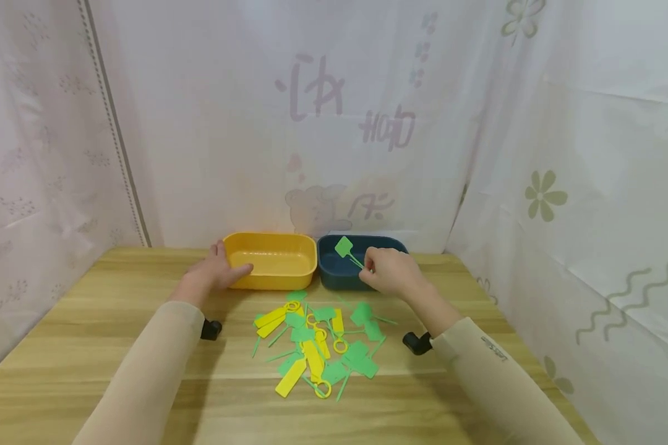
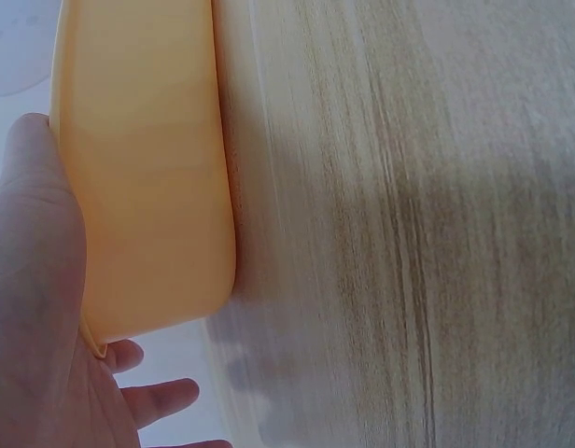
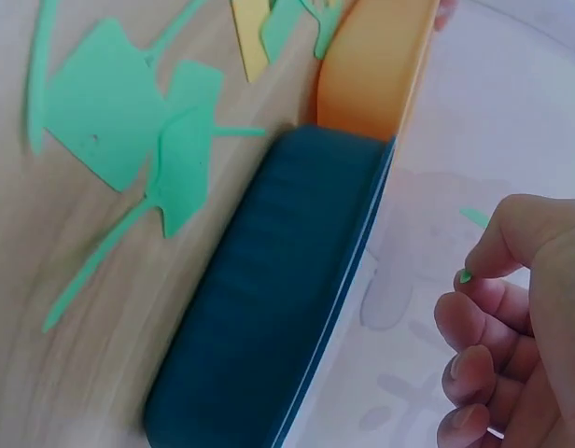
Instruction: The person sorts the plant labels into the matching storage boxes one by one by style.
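My right hand [image 1: 391,271] pinches the thin stem of a green tag [image 1: 343,246] between thumb and forefinger. The tag's square head is raised over the dark blue bin [image 1: 339,281]. In the right wrist view only slivers of the held tag show at the fingertips. My left hand [image 1: 216,269] rests against the left end of the yellow bin [image 1: 269,282], its thumb over the front rim. In the left wrist view its other fingers [image 2: 161,399] extend loosely past the bin's corner.
In front of the bins lies a loose, overlapping pile of green tags [image 1: 356,353] and yellow tags with rings [image 1: 291,378] on the wooden table [image 1: 245,408]. The bins stand side by side near the back edge. A patterned curtain [image 1: 228,123] hangs behind the table.
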`<action>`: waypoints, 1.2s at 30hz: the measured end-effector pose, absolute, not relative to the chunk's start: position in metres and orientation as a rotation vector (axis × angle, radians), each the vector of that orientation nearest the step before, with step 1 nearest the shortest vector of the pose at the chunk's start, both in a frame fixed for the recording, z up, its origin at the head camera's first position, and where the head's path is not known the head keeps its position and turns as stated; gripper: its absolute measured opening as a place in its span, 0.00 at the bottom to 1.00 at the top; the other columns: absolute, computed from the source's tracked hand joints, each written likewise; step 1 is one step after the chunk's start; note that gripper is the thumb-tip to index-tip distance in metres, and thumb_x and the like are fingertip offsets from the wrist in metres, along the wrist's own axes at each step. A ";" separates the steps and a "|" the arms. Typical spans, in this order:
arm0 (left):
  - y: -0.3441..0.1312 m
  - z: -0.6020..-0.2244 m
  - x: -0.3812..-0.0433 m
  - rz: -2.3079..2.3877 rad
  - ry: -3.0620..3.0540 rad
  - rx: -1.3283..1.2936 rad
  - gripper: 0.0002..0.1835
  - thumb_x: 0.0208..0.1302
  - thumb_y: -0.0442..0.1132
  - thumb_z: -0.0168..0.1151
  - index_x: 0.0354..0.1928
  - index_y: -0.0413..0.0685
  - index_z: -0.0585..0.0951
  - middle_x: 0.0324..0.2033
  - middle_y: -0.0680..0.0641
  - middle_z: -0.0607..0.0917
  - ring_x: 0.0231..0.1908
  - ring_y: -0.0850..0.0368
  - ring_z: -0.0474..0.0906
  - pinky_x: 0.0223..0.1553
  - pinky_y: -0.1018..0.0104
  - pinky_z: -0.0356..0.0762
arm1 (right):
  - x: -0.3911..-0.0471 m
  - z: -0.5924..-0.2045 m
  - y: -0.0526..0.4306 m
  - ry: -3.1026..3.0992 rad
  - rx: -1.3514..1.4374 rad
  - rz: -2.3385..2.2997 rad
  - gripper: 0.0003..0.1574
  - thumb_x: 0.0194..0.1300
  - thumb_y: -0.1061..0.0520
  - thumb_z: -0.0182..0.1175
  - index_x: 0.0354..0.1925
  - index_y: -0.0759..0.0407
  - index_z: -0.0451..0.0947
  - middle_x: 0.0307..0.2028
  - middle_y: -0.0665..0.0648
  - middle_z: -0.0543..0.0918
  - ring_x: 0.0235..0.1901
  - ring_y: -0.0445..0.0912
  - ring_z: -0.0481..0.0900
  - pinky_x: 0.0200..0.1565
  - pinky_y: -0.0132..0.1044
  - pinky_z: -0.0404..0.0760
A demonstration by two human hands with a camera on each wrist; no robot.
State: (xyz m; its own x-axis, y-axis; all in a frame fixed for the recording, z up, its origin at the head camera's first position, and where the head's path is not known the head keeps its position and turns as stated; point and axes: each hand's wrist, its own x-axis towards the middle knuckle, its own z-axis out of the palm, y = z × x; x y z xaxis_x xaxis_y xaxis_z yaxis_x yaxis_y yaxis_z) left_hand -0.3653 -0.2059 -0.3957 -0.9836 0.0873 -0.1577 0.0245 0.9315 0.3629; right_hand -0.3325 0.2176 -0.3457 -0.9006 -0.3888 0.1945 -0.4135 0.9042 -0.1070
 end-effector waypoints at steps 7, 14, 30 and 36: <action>-0.203 -0.399 -0.365 0.541 2.922 0.081 0.66 0.77 0.78 0.43 0.85 0.28 0.30 0.86 0.23 0.38 0.80 0.14 0.54 0.77 0.23 0.61 | -0.347 -0.344 0.227 -2.913 0.500 0.281 0.09 0.72 0.48 0.61 0.38 0.51 0.79 0.30 0.50 0.84 0.28 0.47 0.78 0.32 0.40 0.75; -0.202 -0.399 -0.364 0.536 2.927 0.092 0.66 0.77 0.77 0.43 0.85 0.25 0.32 0.85 0.22 0.38 0.80 0.15 0.53 0.79 0.25 0.59 | -0.362 -0.343 0.239 -2.928 0.427 0.318 0.11 0.72 0.47 0.59 0.37 0.52 0.78 0.32 0.52 0.84 0.30 0.48 0.78 0.34 0.41 0.74; -0.206 -0.405 -0.369 0.538 2.926 0.074 0.66 0.77 0.77 0.44 0.85 0.25 0.31 0.85 0.22 0.37 0.80 0.16 0.54 0.79 0.24 0.58 | -0.373 -0.345 0.250 -2.930 0.282 0.373 0.13 0.73 0.45 0.59 0.37 0.52 0.78 0.32 0.53 0.82 0.31 0.49 0.78 0.34 0.42 0.73; -0.206 -0.400 -0.366 0.543 2.928 0.083 0.66 0.77 0.77 0.44 0.84 0.24 0.31 0.85 0.21 0.37 0.81 0.16 0.53 0.79 0.25 0.58 | -0.377 -0.346 0.254 -2.944 0.247 0.368 0.13 0.73 0.46 0.59 0.35 0.53 0.77 0.29 0.52 0.80 0.30 0.49 0.76 0.33 0.41 0.71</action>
